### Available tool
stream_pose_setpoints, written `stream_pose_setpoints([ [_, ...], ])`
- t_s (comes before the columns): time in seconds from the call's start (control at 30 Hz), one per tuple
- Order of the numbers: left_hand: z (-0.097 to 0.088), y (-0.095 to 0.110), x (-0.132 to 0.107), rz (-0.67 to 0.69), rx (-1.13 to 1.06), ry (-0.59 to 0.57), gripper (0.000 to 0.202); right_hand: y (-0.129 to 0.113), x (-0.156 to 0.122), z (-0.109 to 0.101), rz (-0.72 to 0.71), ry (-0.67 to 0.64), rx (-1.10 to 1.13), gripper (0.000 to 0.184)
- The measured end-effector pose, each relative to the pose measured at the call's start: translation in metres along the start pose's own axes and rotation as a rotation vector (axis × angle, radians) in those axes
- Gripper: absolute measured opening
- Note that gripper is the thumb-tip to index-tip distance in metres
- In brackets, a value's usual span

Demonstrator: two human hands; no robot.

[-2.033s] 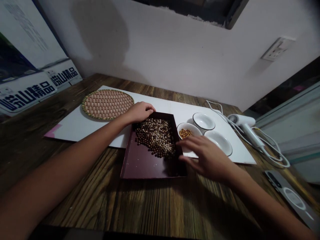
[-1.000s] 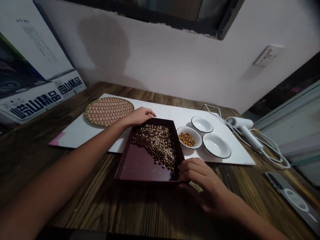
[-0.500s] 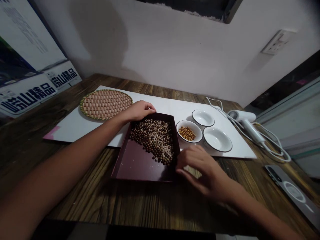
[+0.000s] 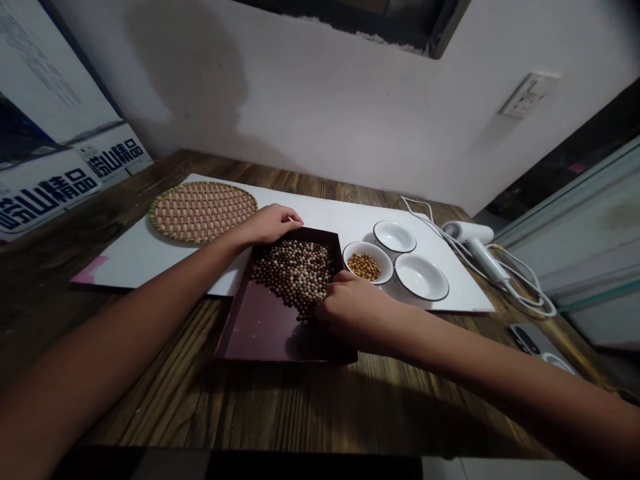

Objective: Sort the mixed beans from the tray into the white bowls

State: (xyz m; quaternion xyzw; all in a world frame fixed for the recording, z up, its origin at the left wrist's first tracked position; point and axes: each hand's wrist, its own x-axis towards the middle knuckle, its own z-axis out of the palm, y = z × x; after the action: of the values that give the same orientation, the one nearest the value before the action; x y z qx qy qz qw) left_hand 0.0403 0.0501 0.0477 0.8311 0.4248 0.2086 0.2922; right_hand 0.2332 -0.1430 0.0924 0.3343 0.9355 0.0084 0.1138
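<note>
A shallow maroon box lies on the wooden table, its far end on the white board. Small round beads, dark brown to pale cream, fill its far half. My left hand is closed on the box's far left rim. Over the box's right wall, my right hand reaches down at the beads' right edge, fingers curled. Its fingertips and anything in them are hidden. Just beyond it stands a white bowl with a dark rim, holding yellow-brown beads.
Two more white bowls, one behind and one to the right, share the white board. A woven oval tray is at left. A white hair dryer with its cord and a grey phone-like device lie at right.
My right hand has moved left from beside the box to over its right wall, among the beads, and its fingers have curled in. My left hand keeps its place. The view has shifted slightly.
</note>
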Motion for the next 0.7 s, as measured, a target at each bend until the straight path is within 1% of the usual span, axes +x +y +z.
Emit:
stream_pose_setpoints([
  [0.1,0.0,0.001,0.0,-0.006,0.005,-0.001,0.028,-0.001,0.002,0.004,-0.01,0.016,0.004,0.009],
  [0.17,-0.001,0.001,0.0,-0.015,-0.001,-0.005,0.029,0.001,-0.001,-0.001,-0.005,-0.003,0.031,0.011],
  [0.23,-0.001,0.001,0.0,-0.026,-0.004,-0.011,0.03,0.008,-0.009,-0.01,0.038,-0.017,0.088,0.016],
  [0.27,-0.001,0.001,0.001,-0.026,-0.005,-0.018,0.03,0.014,-0.014,-0.015,0.08,-0.004,0.124,0.018],
  [0.33,-0.001,0.0,0.001,-0.013,-0.011,-0.028,0.031,0.032,-0.026,-0.021,0.202,0.075,0.193,0.02],
  [0.4,-0.001,-0.002,0.002,0.004,-0.015,-0.031,0.032,0.053,-0.037,-0.019,0.349,0.164,0.231,0.021],
  [0.47,0.0,-0.003,0.002,0.011,-0.015,-0.021,0.032,0.073,-0.045,-0.01,0.471,0.17,0.248,0.02],
  [0.53,0.0,-0.004,0.002,0.011,-0.01,-0.013,0.032,0.082,-0.051,-0.002,0.552,0.132,0.252,0.018],
  [0.6,0.0,-0.005,0.002,0.006,-0.002,-0.013,0.032,0.075,-0.055,-0.005,0.608,0.128,0.25,0.025],
  [0.67,0.0,-0.005,0.001,0.002,-0.002,-0.017,0.032,0.052,-0.061,-0.02,0.617,0.174,0.279,0.03],
  [0.7,0.0,-0.005,0.001,0.004,-0.004,-0.018,0.032,0.036,-0.066,-0.03,0.572,0.19,0.336,0.032],
])
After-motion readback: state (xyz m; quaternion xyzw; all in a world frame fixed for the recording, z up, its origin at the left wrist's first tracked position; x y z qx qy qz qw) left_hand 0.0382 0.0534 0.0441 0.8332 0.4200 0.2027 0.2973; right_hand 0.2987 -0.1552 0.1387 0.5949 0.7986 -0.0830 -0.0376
